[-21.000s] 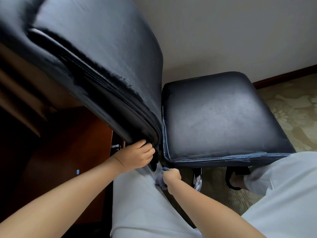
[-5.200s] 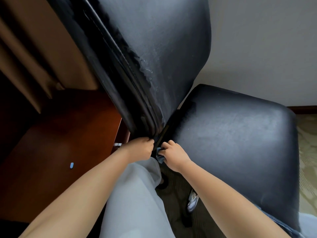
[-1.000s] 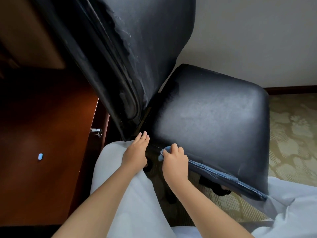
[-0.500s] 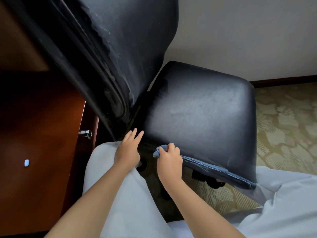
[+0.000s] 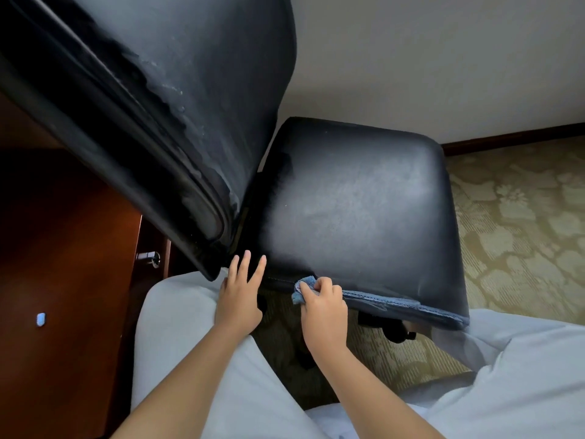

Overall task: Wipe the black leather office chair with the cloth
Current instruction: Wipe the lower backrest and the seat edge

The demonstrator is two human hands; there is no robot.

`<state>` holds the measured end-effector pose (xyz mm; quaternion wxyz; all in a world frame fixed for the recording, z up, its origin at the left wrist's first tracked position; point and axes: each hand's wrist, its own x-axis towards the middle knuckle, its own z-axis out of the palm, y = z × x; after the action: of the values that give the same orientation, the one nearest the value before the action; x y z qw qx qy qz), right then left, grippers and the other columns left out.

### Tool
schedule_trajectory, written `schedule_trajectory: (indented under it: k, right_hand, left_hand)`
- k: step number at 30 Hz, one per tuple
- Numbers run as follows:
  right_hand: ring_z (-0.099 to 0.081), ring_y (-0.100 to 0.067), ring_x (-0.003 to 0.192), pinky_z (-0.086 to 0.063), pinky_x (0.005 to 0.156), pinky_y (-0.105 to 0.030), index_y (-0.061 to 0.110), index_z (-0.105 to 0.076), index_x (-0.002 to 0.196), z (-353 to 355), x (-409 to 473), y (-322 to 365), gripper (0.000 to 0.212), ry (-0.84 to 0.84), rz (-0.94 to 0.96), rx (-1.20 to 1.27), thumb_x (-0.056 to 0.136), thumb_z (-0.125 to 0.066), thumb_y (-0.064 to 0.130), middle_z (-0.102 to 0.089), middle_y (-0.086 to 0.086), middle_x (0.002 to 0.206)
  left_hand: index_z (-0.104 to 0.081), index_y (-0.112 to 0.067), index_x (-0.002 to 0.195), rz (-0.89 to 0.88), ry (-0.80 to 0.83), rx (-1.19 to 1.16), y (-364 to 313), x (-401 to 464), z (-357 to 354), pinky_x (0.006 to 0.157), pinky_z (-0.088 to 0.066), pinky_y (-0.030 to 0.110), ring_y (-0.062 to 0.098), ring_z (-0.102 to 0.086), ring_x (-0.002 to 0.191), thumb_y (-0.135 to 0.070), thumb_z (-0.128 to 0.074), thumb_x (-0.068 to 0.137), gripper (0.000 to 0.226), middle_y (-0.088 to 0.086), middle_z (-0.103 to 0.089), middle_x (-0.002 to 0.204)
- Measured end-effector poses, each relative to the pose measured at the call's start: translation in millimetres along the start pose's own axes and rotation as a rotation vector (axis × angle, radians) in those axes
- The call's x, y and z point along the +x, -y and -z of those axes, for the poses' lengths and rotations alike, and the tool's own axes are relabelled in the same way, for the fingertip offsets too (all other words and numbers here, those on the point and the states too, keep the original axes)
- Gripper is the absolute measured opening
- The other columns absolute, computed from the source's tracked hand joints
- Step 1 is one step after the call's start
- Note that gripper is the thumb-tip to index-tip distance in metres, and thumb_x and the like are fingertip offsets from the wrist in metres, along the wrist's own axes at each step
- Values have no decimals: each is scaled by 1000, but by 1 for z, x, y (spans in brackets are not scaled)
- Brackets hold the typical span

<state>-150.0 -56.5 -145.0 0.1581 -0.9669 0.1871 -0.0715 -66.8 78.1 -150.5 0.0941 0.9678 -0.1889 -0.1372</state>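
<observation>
Soft, even daylight falls from the right; a pale sheen lies across the chair seat (image 5: 354, 210); the wooden cabinet (image 5: 63, 248) at the left sinks into deep shadow; the wide lens bends the backrest (image 5: 177, 90); focus is sharp.

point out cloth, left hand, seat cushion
cloth (image 5: 303, 285): head view, on the blue bunched part poking out left of the right hand's fingers.
left hand (image 5: 239, 304): head view, on the back of the hand.
seat cushion (image 5: 357, 210): head view, on the middle of its black leather top.
</observation>
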Motion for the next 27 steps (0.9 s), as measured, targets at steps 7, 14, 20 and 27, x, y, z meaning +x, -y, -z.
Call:
schedule_trajectory:
  k: [7, 14, 20, 27]
  right_hand:
    - [-44, -13, 100, -48, 78, -22, 15, -61, 126, -1, -20, -18, 41, 10, -256, 264, 85, -68, 13, -52, -5, 114]
    - [-36, -12, 106, -44, 84, -22, 20, -49, 137, 9, -30, -35, 44, 37, -290, 353, 94, -55, 15, -41, -2, 120]
    - [-31, -8, 107, -43, 89, -20, 25, -42, 142, 11, -35, -45, 48, 105, -232, 324, 95, -53, 20, -36, -1, 126]
    - [-33, -13, 119, -40, 95, -22, 33, -22, 149, 11, -40, -46, 62, 148, -252, 184, 96, -52, 27, -30, -4, 138]
  left_hand:
    - [13, -28, 149, -13, -25, 118, -22, -23, -17, 116, -15, 41, 30, 7, 144, -7, -53, 84, 95, 8, 10, 158]
    - [15, -27, 149, -5, -41, 95, -40, -36, -26, 117, -10, 45, 32, 11, 144, -4, -51, 81, 98, 10, 13, 158]
    - [16, -22, 148, -40, -55, 172, -46, -39, -28, 116, 2, 46, 30, 17, 144, -3, -52, 79, 99, 11, 19, 157]
    - [-36, -19, 143, -229, -94, 255, -45, -37, -34, 105, -27, 50, 32, -17, 139, 0, -77, 42, 111, 13, -33, 151]
